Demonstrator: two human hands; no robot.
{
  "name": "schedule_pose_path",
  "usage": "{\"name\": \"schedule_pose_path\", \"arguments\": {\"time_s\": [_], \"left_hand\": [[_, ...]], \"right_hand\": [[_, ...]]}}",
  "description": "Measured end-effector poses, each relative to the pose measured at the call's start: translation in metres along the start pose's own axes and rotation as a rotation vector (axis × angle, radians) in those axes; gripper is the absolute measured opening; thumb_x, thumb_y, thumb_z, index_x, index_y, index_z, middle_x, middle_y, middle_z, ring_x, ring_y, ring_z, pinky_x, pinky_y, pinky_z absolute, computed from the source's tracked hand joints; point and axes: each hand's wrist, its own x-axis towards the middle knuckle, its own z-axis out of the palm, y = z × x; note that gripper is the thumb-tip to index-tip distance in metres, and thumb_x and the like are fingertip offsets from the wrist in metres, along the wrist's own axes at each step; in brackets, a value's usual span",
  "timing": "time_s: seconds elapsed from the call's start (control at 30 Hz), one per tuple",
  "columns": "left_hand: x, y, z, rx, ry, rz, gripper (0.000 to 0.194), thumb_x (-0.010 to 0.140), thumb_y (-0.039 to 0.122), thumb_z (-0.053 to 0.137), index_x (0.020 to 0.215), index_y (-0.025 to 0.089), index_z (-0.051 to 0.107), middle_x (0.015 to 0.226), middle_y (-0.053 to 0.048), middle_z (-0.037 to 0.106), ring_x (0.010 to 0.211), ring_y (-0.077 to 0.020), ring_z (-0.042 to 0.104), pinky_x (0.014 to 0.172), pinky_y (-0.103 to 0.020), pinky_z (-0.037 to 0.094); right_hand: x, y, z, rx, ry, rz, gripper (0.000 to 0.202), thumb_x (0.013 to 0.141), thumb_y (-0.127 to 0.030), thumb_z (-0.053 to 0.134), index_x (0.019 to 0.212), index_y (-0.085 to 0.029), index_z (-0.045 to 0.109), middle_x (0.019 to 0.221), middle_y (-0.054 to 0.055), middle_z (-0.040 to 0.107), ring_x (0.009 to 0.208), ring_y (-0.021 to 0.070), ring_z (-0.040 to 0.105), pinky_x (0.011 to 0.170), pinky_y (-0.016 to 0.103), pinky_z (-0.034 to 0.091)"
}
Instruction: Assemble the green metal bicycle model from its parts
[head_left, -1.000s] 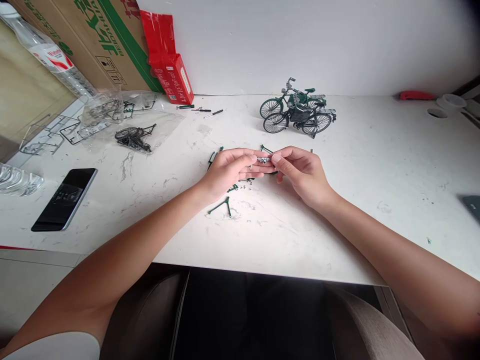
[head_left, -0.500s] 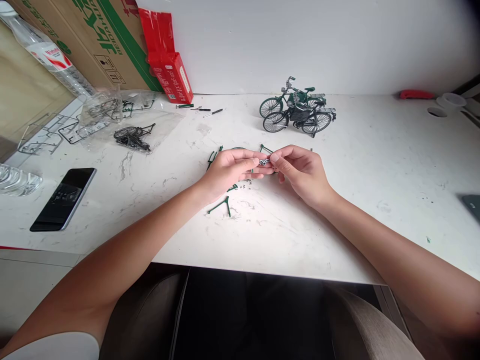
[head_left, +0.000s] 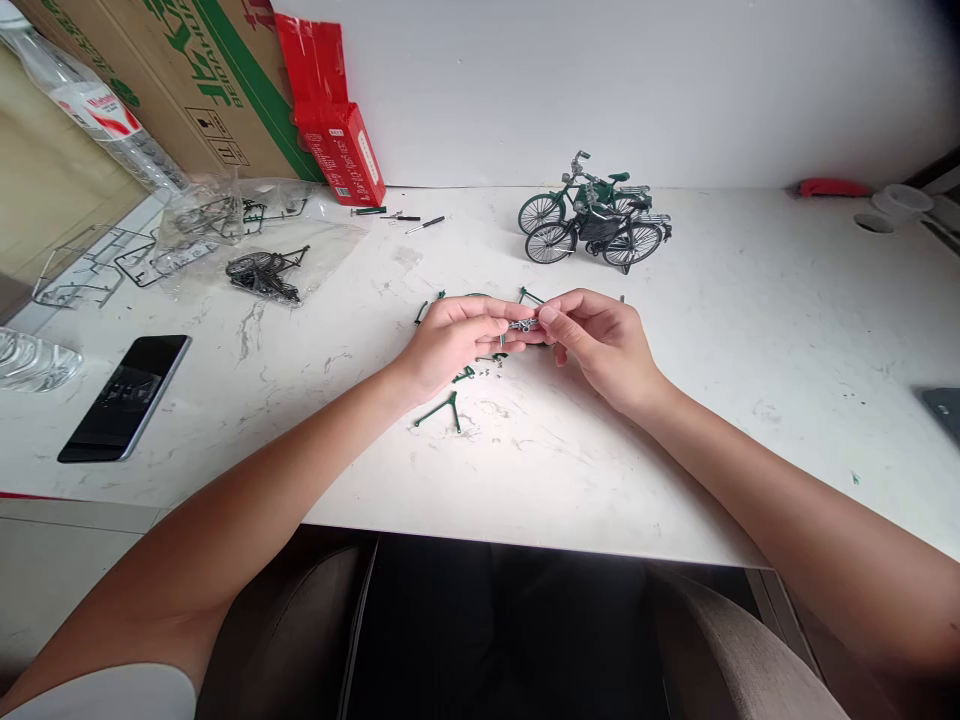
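White table (head_left: 675,420), model bicycles (head_left: 596,215), phone (head_left: 124,397)

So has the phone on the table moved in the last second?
No. The phone lies in the same spot relative to the table edge and the bag of parts; its slight shift in the picture matches everything else, so the camera moved.

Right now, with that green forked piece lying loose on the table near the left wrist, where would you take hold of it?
Probably at the joint where its two legs meet. The green forked piece lies flat on the white table, thin and splayed, so the junction looks the sturdiest spot. Come from above with thumb and forefinger; the left hand is closest, though both hands now pinch a small silver part.
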Motion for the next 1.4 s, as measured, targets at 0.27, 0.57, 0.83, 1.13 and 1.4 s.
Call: {"name": "schedule_pose_path", "arguments": {"time_s": [0.27,0.57,0.83,1.13,1.4], "left_hand": [[-0.0003,-0.0006,0.0002,0.018,0.016,0.020,0.016,0.085,0.018,0.081,0.099,0.016,0.088,0.112,-0.014,0.086,0.108,-0.0315,0.083,0.112,-0.055,0.058],[-0.0017,-0.0026,0.0023,0.125,0.034,0.087,0.015,0.088,0.023,0.079,0.099,0.018,0.088,0.111,-0.012,0.086,0.106,-0.0290,0.082,0.104,-0.049,0.061],[-0.0009,-0.0030,0.0025,0.122,0.026,0.066,0.016,0.089,0.023,0.079,0.100,0.017,0.087,0.114,-0.013,0.085,0.108,-0.0303,0.083,0.105,-0.048,0.061],[-0.0007,-0.0019,0.0013,0.098,0.012,0.038,0.017,0.091,0.018,0.074,0.101,0.014,0.087,0.116,-0.014,0.085,0.103,-0.0288,0.084,0.102,-0.046,0.063],[0.0003,-0.0026,0.0031,0.137,0.027,0.030,0.014,0.094,0.020,0.076,0.102,0.013,0.086,0.116,-0.014,0.085,0.100,-0.0268,0.084,0.097,-0.042,0.065]], "right_hand": [[-0.0003,0.0001,0.0006,-0.016,-0.014,-0.020,0.042,0.092,-0.068,0.081,0.098,-0.026,0.079,0.096,0.007,0.080,0.090,0.0236,0.078,0.055,0.032,0.053],[0.0000,-0.0007,0.0014,0.041,-0.031,0.022,0.042,0.090,-0.067,0.085,0.098,-0.026,0.078,0.097,0.007,0.078,0.097,0.0260,0.080,0.056,0.031,0.053],[0.0005,0.0016,-0.0001,0.033,-0.028,0.028,0.034,0.094,-0.060,0.084,0.096,-0.026,0.079,0.094,0.006,0.079,0.092,0.0236,0.078,0.058,0.031,0.053],[0.0001,0.0038,0.0008,-0.038,-0.010,-0.030,0.035,0.096,-0.059,0.082,0.097,-0.025,0.079,0.095,0.007,0.079,0.089,0.0223,0.075,0.059,0.031,0.054],[-0.0007,-0.0020,0.0020,-0.097,0.003,-0.047,0.037,0.098,-0.059,0.079,0.093,-0.023,0.077,0.089,0.005,0.076,0.083,0.0193,0.073,0.066,0.032,0.058]]}}
